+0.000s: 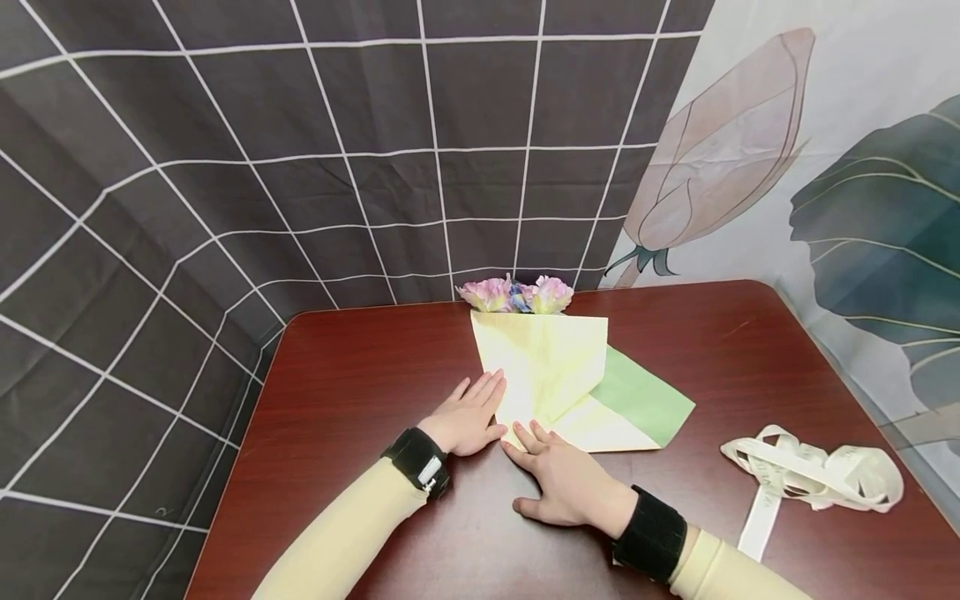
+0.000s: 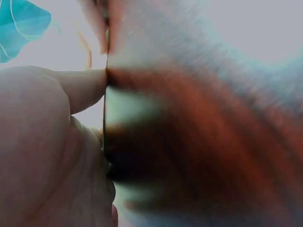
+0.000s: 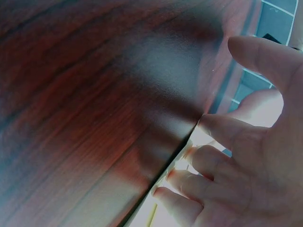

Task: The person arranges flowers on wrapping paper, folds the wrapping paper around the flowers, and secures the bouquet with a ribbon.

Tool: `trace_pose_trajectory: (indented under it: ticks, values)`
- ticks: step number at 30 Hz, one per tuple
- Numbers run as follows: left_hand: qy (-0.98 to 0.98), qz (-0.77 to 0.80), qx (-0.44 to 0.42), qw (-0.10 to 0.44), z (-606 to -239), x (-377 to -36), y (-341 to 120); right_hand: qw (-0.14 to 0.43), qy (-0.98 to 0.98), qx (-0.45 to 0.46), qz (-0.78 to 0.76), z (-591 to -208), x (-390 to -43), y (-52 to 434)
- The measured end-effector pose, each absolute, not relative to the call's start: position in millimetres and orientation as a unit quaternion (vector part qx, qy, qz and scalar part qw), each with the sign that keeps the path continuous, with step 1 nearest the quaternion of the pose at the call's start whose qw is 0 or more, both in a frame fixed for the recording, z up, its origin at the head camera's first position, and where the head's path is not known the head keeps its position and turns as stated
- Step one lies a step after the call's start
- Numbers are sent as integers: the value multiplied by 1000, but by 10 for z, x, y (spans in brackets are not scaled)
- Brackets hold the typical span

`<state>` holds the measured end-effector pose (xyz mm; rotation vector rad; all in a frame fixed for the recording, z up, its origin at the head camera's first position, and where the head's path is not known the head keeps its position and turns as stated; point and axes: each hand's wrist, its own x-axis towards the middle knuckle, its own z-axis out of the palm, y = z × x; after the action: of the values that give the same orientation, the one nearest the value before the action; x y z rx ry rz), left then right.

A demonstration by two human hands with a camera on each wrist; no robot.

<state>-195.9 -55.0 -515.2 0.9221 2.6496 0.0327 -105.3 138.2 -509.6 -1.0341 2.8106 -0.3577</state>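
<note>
A sheet of cream wrapping paper (image 1: 536, 358) with a pale green side (image 1: 645, 398) lies folded on the table. Pink and blue flowers (image 1: 517, 295) show at its far edge; whatever lies under the paper is hidden. My left hand (image 1: 467, 417) rests along the paper's left edge, fingers stretched out. At the near left corner, my right hand (image 1: 566, 477) touches the bottom edge with spread fingertips, thumb apart on the table. In the right wrist view, the fingers (image 3: 208, 161) press on the paper's rim. The left wrist view shows the left hand (image 2: 42, 146) against the paper's edge.
A loose heap of white printed ribbon (image 1: 825, 471) lies on the right of the dark red wooden table (image 1: 360, 367), one end trailing toward the near side. Behind the table hangs a dark grid-patterned cloth (image 1: 375, 183), with a flower-print cloth (image 1: 750, 167) to the right.
</note>
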Motion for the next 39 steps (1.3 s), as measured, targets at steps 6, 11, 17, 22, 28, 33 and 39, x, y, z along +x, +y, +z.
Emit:
trace_pose_trajectory:
  ticks: [6, 11, 17, 22, 28, 33, 39]
  values:
    - [945, 22, 284, 161, -5126, -2092, -576, 68, 931, -338, -116, -5099, -1067, 1392]
    - [952, 15, 266, 148, -5172, -2252, -606, 66, 933, -335, -112, -5093, -1075, 1403]
    - [957, 25, 245, 153, -5172, -2415, -630, 71, 933, -334, -111, -5107, -1078, 1407]
    - [962, 25, 231, 144, -5176, -2597, -690, 69, 933, -334, -113, -5120, -1065, 1398]
    - [970, 12, 209, 121, -5202, -2770, -777, 69, 933, -334, -111, -5137, -1027, 1391]
    - [972, 17, 209, 106, -5236, -2810, -806, 69, 933, -335, -107, -5140, -1019, 1381]
    - [973, 25, 220, 68, -5264, -2874, -805, 67, 935, -334, -97, -5138, -1034, 1386]
